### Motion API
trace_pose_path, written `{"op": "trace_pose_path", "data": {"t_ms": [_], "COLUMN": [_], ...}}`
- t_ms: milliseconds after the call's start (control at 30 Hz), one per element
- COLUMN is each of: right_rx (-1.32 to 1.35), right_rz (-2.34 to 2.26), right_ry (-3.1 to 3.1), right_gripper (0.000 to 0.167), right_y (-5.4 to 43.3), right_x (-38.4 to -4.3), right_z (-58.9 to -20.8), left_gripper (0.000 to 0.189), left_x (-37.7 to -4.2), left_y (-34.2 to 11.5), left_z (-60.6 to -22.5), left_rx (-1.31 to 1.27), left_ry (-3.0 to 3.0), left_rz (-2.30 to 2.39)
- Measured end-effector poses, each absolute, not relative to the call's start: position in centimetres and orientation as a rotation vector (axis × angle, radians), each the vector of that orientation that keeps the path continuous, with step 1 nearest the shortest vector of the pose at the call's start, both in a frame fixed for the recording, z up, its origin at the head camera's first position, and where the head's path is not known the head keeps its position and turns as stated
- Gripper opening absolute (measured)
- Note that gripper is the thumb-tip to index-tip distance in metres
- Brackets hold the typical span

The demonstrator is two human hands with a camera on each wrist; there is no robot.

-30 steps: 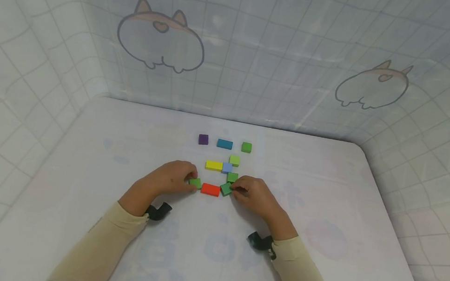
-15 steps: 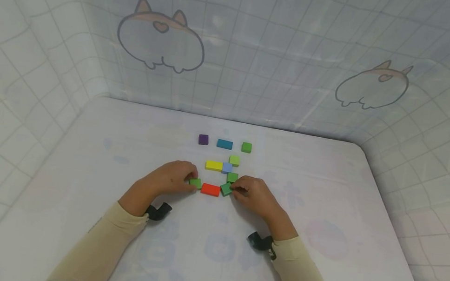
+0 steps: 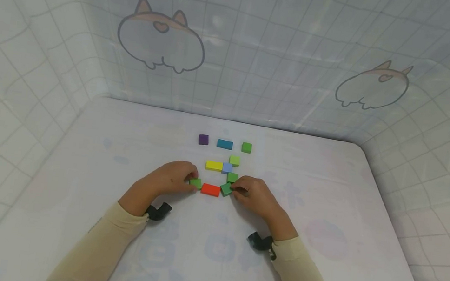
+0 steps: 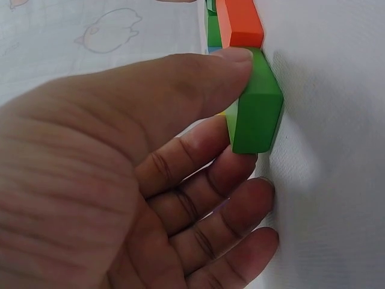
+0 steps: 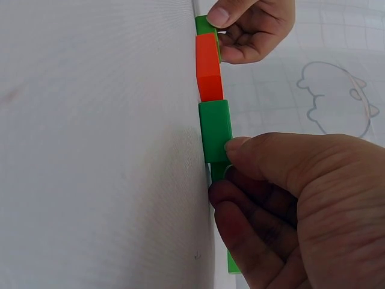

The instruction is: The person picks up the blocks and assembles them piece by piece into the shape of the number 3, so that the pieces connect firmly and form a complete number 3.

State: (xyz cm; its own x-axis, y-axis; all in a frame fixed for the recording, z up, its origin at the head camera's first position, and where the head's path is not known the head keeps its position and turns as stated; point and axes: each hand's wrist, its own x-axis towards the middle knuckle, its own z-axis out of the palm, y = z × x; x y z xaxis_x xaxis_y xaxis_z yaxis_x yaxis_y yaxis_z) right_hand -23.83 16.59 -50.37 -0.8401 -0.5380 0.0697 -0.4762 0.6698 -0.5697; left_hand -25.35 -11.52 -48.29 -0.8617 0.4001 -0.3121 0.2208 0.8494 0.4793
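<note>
My left hand [image 3: 171,178] pinches a green block [image 4: 260,108] between thumb and fingers at the left end of a short row. Beside it a red block [image 3: 210,190] lies flat, its left end right at the green block. A darker green block [image 3: 225,189] sits slightly turned at the red block's right end, and my right hand [image 3: 256,196] grips it by thumb and fingertips. Just behind that one is another green block [image 3: 232,177]. Farther back, a yellow block [image 3: 214,166] meets a light blue block [image 3: 227,168], with a lime green block [image 3: 234,161] behind.
Across the back stand a purple block [image 3: 203,139], a blue block [image 3: 225,144] and a green block [image 3: 246,147], spaced apart. All rest on a pale printed tabletop [image 3: 328,195]. A grid-patterned curtain [image 3: 259,69] rises behind the table and on both sides.
</note>
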Motion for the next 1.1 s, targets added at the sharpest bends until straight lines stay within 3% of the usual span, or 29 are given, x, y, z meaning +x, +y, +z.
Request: {"op": "trace_pose_path", "data": {"t_ms": [1100], "right_rx": [-0.838], "right_rz": [-0.91], "right_ry": [2.779], "right_gripper": [0.017], "right_y": [16.51], "right_x": [-23.86], "right_z": [-50.11], "left_gripper": [0.033], "left_x": [-25.51], "left_y": [-11.64], "left_z": [-48.36], "left_rx": [0.476], "left_ry": [2.608], "left_rz": [0.623]}}
